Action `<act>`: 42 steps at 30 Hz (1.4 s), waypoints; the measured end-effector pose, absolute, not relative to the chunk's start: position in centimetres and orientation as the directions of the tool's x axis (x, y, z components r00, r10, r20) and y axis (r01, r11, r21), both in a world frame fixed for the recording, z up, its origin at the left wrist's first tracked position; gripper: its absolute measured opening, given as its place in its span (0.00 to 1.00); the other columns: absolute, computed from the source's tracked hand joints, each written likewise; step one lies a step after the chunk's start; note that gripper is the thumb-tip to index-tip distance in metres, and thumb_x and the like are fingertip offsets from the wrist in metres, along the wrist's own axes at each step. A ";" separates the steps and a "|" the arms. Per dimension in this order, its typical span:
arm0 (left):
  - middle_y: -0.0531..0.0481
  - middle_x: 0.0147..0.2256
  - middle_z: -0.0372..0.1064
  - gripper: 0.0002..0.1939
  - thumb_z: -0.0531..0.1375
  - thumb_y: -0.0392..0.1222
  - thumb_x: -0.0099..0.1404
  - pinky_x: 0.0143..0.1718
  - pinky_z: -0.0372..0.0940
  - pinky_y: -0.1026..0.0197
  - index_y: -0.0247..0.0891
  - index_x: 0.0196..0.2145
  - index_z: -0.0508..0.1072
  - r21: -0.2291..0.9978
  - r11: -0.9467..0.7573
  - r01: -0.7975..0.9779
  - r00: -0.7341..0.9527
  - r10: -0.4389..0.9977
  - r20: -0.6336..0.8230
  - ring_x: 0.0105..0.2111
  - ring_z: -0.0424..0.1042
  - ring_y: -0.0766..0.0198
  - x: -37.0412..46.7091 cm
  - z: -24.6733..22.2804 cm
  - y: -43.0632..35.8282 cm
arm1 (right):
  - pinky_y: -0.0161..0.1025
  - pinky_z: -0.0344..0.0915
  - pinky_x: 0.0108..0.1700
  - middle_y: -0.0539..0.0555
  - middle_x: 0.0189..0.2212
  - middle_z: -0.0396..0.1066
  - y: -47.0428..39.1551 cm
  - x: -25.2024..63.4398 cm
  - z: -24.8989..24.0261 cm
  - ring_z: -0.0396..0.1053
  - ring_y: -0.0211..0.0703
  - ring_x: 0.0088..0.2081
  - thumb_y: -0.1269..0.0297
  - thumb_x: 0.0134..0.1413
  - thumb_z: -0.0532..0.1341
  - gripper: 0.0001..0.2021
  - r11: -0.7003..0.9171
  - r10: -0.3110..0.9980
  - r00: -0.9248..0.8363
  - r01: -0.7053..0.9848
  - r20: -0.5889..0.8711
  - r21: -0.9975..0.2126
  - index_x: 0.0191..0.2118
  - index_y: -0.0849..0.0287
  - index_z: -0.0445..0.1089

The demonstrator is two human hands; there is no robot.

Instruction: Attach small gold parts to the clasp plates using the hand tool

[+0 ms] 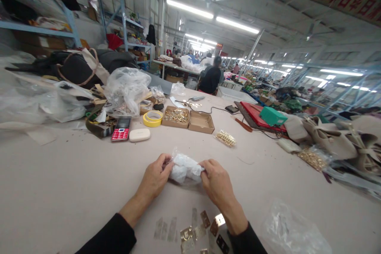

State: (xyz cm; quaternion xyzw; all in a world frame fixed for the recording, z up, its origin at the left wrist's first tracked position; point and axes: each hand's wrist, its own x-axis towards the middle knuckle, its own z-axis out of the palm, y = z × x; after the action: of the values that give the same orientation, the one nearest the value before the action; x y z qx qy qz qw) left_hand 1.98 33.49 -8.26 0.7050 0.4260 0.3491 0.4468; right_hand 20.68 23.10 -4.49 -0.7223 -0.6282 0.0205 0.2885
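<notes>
Between my two hands is a crumpled clear plastic bag (186, 168), just above or on the table; whether something is inside it cannot be made out. My left hand (155, 176) pinches its left end between thumb and fingers. At the other end, my right hand (216, 180) grips the plastic with bent fingers. Below the hands, several shiny gold metal plates (187, 235) lie scattered near my right wrist. Beside them rest several thin flat strips (164, 229). Another clear plastic bag (293, 228) lies at the lower right.
Beyond the bag stand a cardboard box of gold pieces (176, 116), an open cardboard box (201, 122) and yellow tape rolls (152, 118). A red phone (121, 130) and white case (139, 135) lie left. Right are a bag of gold beads (225, 138) and a green box (272, 116).
</notes>
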 end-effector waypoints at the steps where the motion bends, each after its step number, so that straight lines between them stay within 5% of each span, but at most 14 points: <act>1: 0.50 0.32 0.74 0.15 0.55 0.55 0.60 0.37 0.62 0.60 0.41 0.34 0.72 0.926 -0.240 0.290 0.387 0.915 0.116 0.34 0.72 0.57 2.0 -8.3 33.5 | 0.39 0.63 0.41 0.54 0.32 0.73 23.0 21.0 -4.3 0.70 0.45 0.38 0.77 0.53 0.55 0.12 -0.038 0.916 0.234 0.859 0.326 -0.510 0.35 0.58 0.75; 5: 0.53 0.23 0.67 0.15 0.55 0.54 0.61 0.32 0.56 0.61 0.41 0.26 0.69 0.929 -0.228 0.292 0.343 0.931 0.121 0.27 0.66 0.60 2.1 -8.2 33.3 | 0.34 0.59 0.31 0.48 0.25 0.71 22.8 22.5 -3.6 0.66 0.40 0.29 0.66 0.57 0.57 0.08 -0.040 0.909 0.362 0.573 0.209 -0.819 0.34 0.58 0.74; 9: 0.54 0.25 0.68 0.16 0.55 0.55 0.62 0.31 0.57 0.62 0.41 0.28 0.69 0.949 -0.199 0.244 0.302 0.946 0.121 0.28 0.65 0.61 2.3 -8.1 33.3 | 0.34 0.59 0.29 0.48 0.23 0.68 22.9 22.9 -4.0 0.64 0.40 0.27 0.57 0.60 0.56 0.13 -0.043 0.877 0.425 0.536 0.225 -0.843 0.33 0.59 0.73; 12: 0.54 0.26 0.67 0.16 0.55 0.56 0.63 0.31 0.59 0.63 0.41 0.30 0.68 0.967 -0.180 0.179 0.302 0.946 0.120 0.28 0.65 0.62 2.4 -8.2 33.4 | 0.39 0.64 0.37 0.54 0.32 0.74 23.0 22.3 -4.0 0.69 0.46 0.35 0.61 0.59 0.57 0.10 -0.034 0.808 0.452 0.676 0.378 -0.736 0.38 0.59 0.73; 14: 0.55 0.26 0.67 0.16 0.55 0.56 0.63 0.30 0.60 0.64 0.40 0.32 0.68 0.977 -0.167 0.133 0.327 0.938 0.116 0.27 0.65 0.63 2.4 -8.3 33.4 | 0.44 0.65 0.47 0.58 0.39 0.74 22.8 21.5 -3.6 0.69 0.50 0.44 0.66 0.58 0.58 0.09 0.024 0.699 0.379 0.836 0.607 -0.549 0.42 0.59 0.73; 16: 0.55 0.26 0.66 0.17 0.55 0.57 0.63 0.29 0.60 0.64 0.40 0.33 0.68 0.984 -0.151 0.096 0.350 0.930 0.109 0.27 0.65 0.63 2.5 -8.5 33.4 | 0.42 0.65 0.46 0.58 0.37 0.74 22.6 20.6 -3.2 0.69 0.47 0.42 0.70 0.59 0.57 0.06 0.103 0.637 0.221 0.925 0.738 -0.366 0.40 0.58 0.72; 20: 0.54 0.27 0.67 0.17 0.57 0.57 0.61 0.29 0.60 0.65 0.39 0.32 0.68 0.992 -0.121 0.045 0.385 0.918 0.095 0.27 0.65 0.64 2.6 -8.6 33.3 | 0.37 0.65 0.37 0.55 0.31 0.74 22.5 19.6 -3.6 0.71 0.43 0.34 0.76 0.61 0.54 0.11 0.113 0.821 0.107 0.933 0.561 -0.342 0.37 0.58 0.72; 27: 0.50 0.33 0.72 0.18 0.59 0.54 0.58 0.33 0.63 0.64 0.39 0.40 0.67 0.999 -0.055 -0.003 0.526 0.849 0.048 0.31 0.69 0.62 2.8 -8.0 32.7 | 0.42 0.67 0.51 0.58 0.46 0.75 23.1 19.3 -4.7 0.72 0.49 0.47 0.78 0.50 0.63 0.22 0.005 0.977 0.111 0.840 0.180 -0.543 0.52 0.57 0.74; 33: 0.50 0.35 0.73 0.21 0.63 0.53 0.56 0.35 0.65 0.62 0.39 0.43 0.68 1.000 -0.018 -0.022 0.601 0.799 0.028 0.33 0.72 0.60 2.7 -7.4 32.2 | 0.41 0.65 0.44 0.55 0.39 0.77 23.1 18.2 -4.6 0.73 0.48 0.40 0.66 0.51 0.67 0.15 -0.103 0.958 0.242 0.788 0.153 -0.607 0.47 0.55 0.75; 42: 0.54 0.28 0.66 0.18 0.62 0.56 0.54 0.32 0.70 0.61 0.39 0.32 0.66 0.991 0.093 -0.099 0.433 0.900 -0.041 0.29 0.69 0.64 3.7 -9.1 32.9 | 0.38 0.59 0.37 0.50 0.30 0.74 22.4 20.0 -2.1 0.67 0.42 0.32 0.69 0.48 0.68 0.05 -0.139 0.922 0.321 0.795 0.215 -0.591 0.34 0.55 0.76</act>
State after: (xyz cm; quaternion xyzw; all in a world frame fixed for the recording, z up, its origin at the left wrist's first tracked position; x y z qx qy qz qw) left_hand 3.73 32.94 -9.06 0.5501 0.3642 0.3883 0.6434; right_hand 20.01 22.39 -2.09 -0.7480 -0.5739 0.1002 0.3180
